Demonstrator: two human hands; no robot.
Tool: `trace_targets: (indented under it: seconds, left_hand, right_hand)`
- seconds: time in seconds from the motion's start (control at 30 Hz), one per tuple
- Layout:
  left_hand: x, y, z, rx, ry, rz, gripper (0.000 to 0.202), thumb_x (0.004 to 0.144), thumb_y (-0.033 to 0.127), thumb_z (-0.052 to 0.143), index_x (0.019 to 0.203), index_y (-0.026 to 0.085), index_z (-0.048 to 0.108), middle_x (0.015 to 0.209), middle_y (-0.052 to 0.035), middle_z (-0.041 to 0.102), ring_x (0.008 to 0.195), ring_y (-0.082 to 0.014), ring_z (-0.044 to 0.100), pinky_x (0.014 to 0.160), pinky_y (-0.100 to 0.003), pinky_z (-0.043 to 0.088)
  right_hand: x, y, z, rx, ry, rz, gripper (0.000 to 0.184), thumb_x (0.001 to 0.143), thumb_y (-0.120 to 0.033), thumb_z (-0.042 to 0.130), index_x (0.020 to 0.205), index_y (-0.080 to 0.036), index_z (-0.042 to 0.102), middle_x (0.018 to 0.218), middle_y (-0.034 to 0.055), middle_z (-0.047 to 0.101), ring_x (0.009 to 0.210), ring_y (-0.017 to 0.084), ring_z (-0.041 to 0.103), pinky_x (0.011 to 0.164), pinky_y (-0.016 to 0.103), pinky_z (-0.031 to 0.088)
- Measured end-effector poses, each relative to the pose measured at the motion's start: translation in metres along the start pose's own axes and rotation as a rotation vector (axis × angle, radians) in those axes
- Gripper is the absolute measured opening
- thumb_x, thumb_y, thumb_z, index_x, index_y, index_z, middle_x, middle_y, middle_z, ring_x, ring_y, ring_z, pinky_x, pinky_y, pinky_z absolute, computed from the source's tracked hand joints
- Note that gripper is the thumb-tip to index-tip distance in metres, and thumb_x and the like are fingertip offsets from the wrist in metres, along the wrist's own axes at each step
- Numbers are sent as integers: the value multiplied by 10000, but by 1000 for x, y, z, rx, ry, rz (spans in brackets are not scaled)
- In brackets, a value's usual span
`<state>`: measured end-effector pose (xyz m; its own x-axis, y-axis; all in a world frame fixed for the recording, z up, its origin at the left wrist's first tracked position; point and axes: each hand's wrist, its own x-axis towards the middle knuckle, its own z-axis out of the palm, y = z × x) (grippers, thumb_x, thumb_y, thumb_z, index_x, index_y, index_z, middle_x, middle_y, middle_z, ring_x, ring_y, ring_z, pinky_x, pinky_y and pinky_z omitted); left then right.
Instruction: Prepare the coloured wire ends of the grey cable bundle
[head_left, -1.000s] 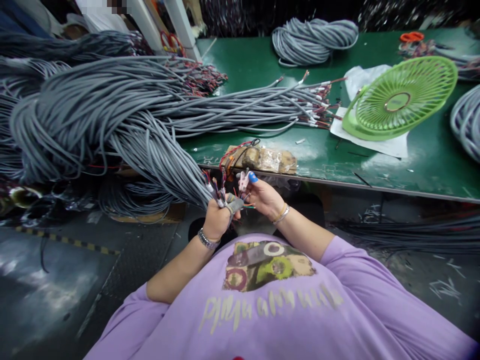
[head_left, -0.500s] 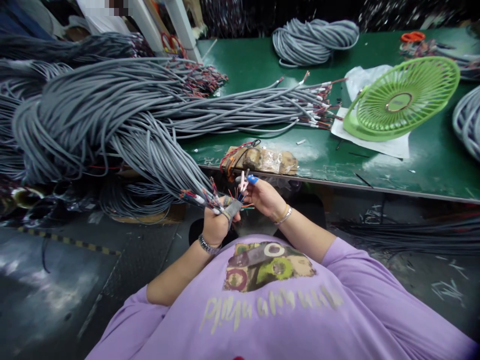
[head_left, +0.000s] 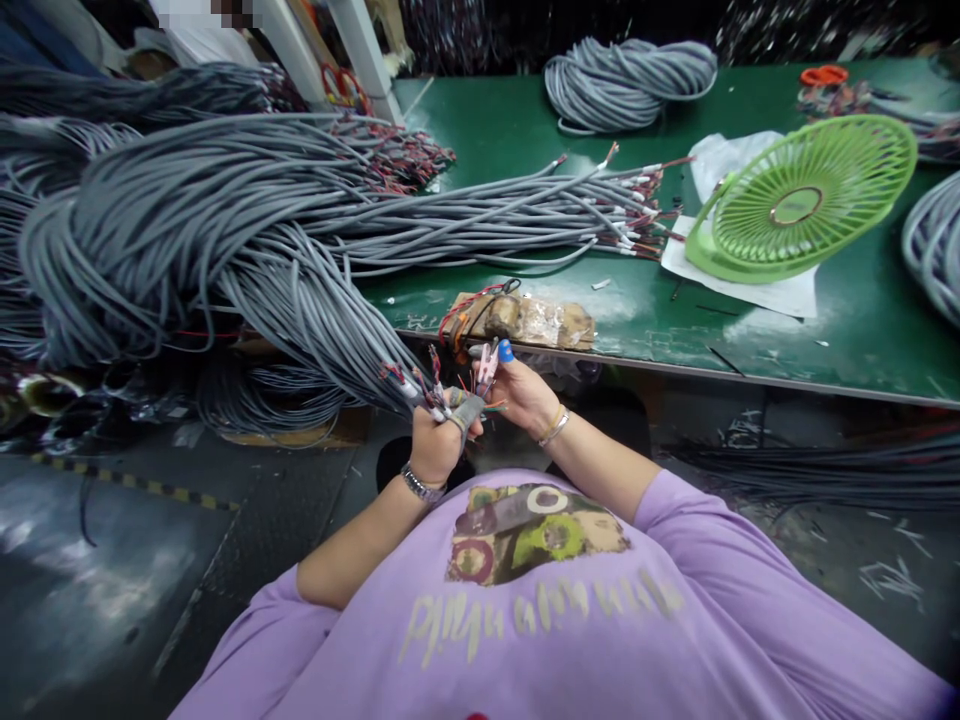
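Observation:
My left hand (head_left: 433, 440) is closed around the ends of a thick bundle of grey cables (head_left: 315, 310) that hangs down from the bench. Stripped red and coloured wire tips (head_left: 424, 385) fan out above its fingers, and grey tape wraps one finger. My right hand (head_left: 521, 392) is held close to the right of it, its fingers pinched on thin wire ends with small white terminals (head_left: 486, 362). A blue cap covers one fingertip. Both hands are held just below the bench's front edge, above my lap.
A green bench (head_left: 787, 330) carries big heaps of grey cable (head_left: 187, 200), a coil (head_left: 626, 80) at the back, a green fan grille (head_left: 802, 195) on white paper, and a taped wooden block (head_left: 525, 318) at the front edge. Another person sits at the far left.
The cable ends in my left hand have shifted a little, fanning left and then back up. My right hand stays pinched on the wire ends, a touch closer to my left hand.

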<state>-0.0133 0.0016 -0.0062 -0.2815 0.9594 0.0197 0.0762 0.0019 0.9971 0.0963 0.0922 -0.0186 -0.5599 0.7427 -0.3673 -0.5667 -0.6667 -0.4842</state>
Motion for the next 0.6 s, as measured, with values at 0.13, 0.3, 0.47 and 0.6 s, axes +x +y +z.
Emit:
trace_targets:
  seconds: [0.13, 0.3, 0.47, 0.6]
  left_hand:
    - [0, -2, -1, -8, -3, 17, 306, 786, 321, 686, 537, 167, 597, 485, 10, 585, 432, -84, 507, 466, -214, 407]
    - [-6, -1, -5, -9, -6, 68, 313, 795, 327, 690, 542, 165, 603, 495, 2, 592, 439, -85, 510, 459, -214, 405]
    - [-10, -1, -4, -58, 54, 91, 261, 801, 311, 696, 598, 163, 624, 509, 9, 606, 440, -84, 528, 444, -201, 414]
    - [-8, -3, 1, -78, 112, 95, 244, 799, 306, 703, 623, 157, 626, 510, 15, 612, 429, -79, 533, 433, -189, 425]
  right_hand:
    - [-2, 2, -2, 11, -20, 33, 406, 847, -579, 618, 799, -178, 647, 701, 9, 671, 568, 105, 524, 554, 221, 453]
    - [-7, 0, -7, -13, -88, 61, 516, 877, -661, 497, 814, -173, 654, 759, 27, 677, 588, 103, 534, 521, 210, 449]
    - [-11, -4, -7, -83, -97, 32, 427, 896, -559, 555, 831, -152, 664, 744, 25, 660, 578, 92, 513, 520, 205, 453]
    - [-9, -2, -11, -131, -96, -34, 385, 877, -524, 605, 835, -146, 666, 747, 25, 655, 581, 87, 501, 526, 205, 449]
